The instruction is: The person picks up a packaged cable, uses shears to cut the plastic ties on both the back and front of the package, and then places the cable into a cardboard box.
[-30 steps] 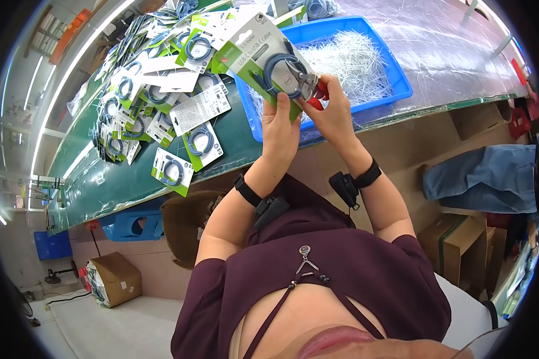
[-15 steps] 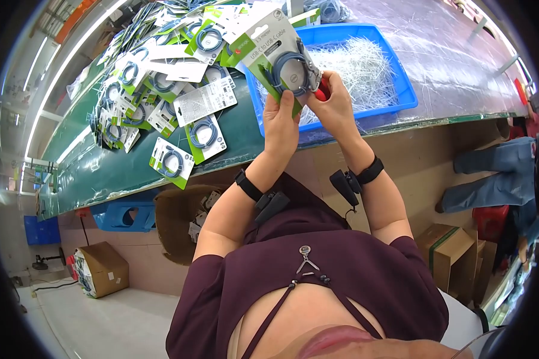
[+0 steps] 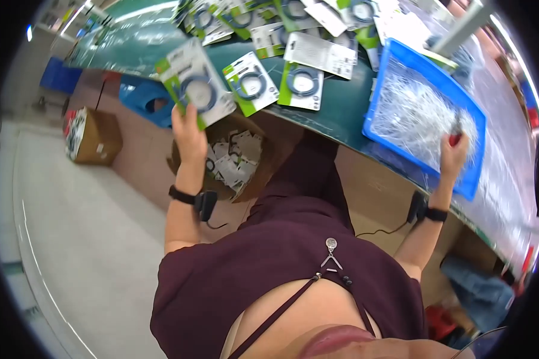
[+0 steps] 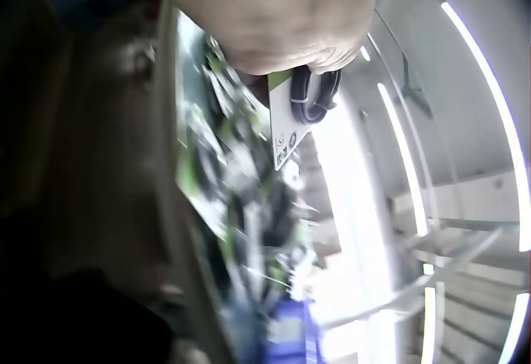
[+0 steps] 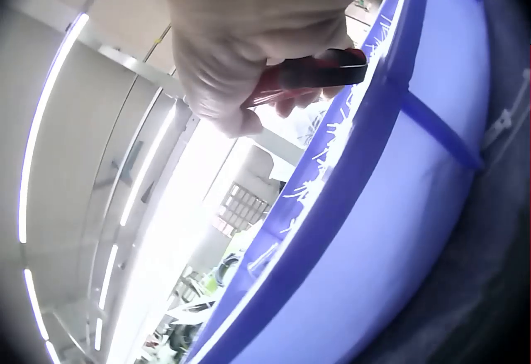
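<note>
My left hand (image 3: 190, 139) holds a carded USB-C cable pack (image 3: 182, 64) by its lower edge, out over the table's front edge at the left. In the left wrist view a corner of the cable pack (image 4: 284, 131) shows below the hand. At the right, my right hand (image 3: 453, 158) grips red-handled cutting pliers (image 3: 455, 139), held over the blue tray (image 3: 401, 154). The handles of these pliers (image 5: 294, 80) show under the curled fingers in the right wrist view. Thin white plastic strips (image 3: 410, 113) fill the tray.
Cable packs (image 3: 254, 85) lie along the front of the green table, and more are heaped behind. Below the table's edge a cardboard box (image 3: 262, 140) holds several white cards. A blue plastic stool (image 3: 144, 99) and another carton (image 3: 105, 140) stand at left.
My hands have parted: the left carried the cable pack to the left, and the right took the pliers off it and over the tray. The head view has turned left.
</note>
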The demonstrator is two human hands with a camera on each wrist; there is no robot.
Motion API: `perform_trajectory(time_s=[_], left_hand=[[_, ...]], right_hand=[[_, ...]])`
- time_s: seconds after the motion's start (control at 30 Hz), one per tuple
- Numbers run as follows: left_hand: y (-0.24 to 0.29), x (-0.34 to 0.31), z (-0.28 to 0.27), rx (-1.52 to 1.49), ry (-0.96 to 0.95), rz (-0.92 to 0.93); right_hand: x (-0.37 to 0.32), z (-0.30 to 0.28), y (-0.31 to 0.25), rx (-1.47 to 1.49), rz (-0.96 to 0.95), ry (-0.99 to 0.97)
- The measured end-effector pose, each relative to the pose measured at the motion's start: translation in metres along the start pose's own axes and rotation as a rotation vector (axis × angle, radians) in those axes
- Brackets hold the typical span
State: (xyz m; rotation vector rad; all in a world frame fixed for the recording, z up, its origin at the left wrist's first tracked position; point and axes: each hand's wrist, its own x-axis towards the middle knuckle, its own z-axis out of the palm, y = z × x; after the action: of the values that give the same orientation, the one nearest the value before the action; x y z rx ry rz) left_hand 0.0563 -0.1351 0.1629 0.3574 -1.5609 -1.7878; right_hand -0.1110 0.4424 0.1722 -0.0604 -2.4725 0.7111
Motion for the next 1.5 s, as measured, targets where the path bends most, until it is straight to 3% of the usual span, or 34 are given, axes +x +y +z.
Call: perform_trajectory(time_s=[0.07, 0.13, 0.2, 0.27, 0.33, 0.4, 0.47, 0.53, 0.7, 0.83, 0.93, 0.97, 1.07, 1.1, 1.17, 1.23, 1.27, 1.33, 1.5], left_hand=[[-0.028, -0.018, -0.079, 0.126, 0.156, -0.116], [-0.058, -0.04, -0.154, 0.589, 0.097, -0.371], [-0.074, -0.047, -0.161, 0.668, 0.128, -0.316], [-0.086, -0.049, -0.154, 0.815, 0.167, -0.197], [-0.091, -0.025, -0.123, 0.589, 0.03, -0.21], [-0.07, -0.008, -0.046, 0.355, 0.024, -0.309], [-0.113, 0.019, 0.018, 0.5, 0.001, 0.123], [-0.108, 0.024, 0.062, 0.709, 0.153, 0.072], [-0.133, 0.012, 0.073, 0.756, 0.19, 0.235], [-0.138, 0.002, 0.029, 0.481, 0.265, 0.063], [-0.14, 0.004, -0.002, -0.054, 0.017, -0.649], [-0.143, 0.003, -0.01, -0.044, 0.012, -0.646], [-0.152, 0.002, -0.024, -0.636, 0.093, -0.761], [-0.128, -0.003, -0.007, -0.628, 0.08, -0.761], [-0.042, -0.025, 0.054, -0.8, -0.186, -0.631], [-0.013, -0.029, 0.096, -0.806, -0.274, -0.627], [-0.007, -0.03, 0.117, -0.818, -0.369, -0.62], [-0.001, -0.032, 0.158, -0.859, -0.507, -0.652], [-0.004, -0.053, 0.236, -0.923, -0.912, -0.776]], right_hand=[[-0.008, -0.002, 0.001, 0.29, 0.093, 0.019], [-0.015, -0.003, -0.025, 0.34, 0.078, -0.004], [-0.024, -0.004, -0.058, 0.419, 0.062, -0.006], [-0.03, -0.002, -0.076, 0.421, 0.073, -0.047], [-0.034, -0.002, -0.091, 0.42, 0.085, -0.14], [-0.041, 0.004, -0.102, 0.449, 0.071, -0.17], [-0.052, 0.008, -0.108, 0.501, 0.064, -0.214], [-0.06, 0.006, -0.111, 0.475, 0.039, -0.229], [-0.065, -0.005, -0.107, 0.447, -0.029, -0.27], [-0.063, -0.013, -0.113, 0.527, 0.008, -0.289], [-0.068, -0.006, -0.111, 0.601, 0.031, -0.286], [-0.069, -0.002, -0.108, 0.631, 0.027, -0.274], [-0.071, -0.005, -0.107, 0.699, -0.004, -0.265], [-0.073, -0.008, -0.109, 0.733, -0.029, -0.274], [-0.079, -0.015, -0.116, 0.762, -0.04, -0.287], [-0.082, -0.022, -0.132, 0.653, -0.096, -0.374], [-0.083, -0.026, -0.14, 0.639, -0.079, -0.354], [-0.083, -0.033, -0.155, 0.405, -0.319, -0.383], [-0.089, -0.048, -0.151, 0.307, -0.184, -0.37]])
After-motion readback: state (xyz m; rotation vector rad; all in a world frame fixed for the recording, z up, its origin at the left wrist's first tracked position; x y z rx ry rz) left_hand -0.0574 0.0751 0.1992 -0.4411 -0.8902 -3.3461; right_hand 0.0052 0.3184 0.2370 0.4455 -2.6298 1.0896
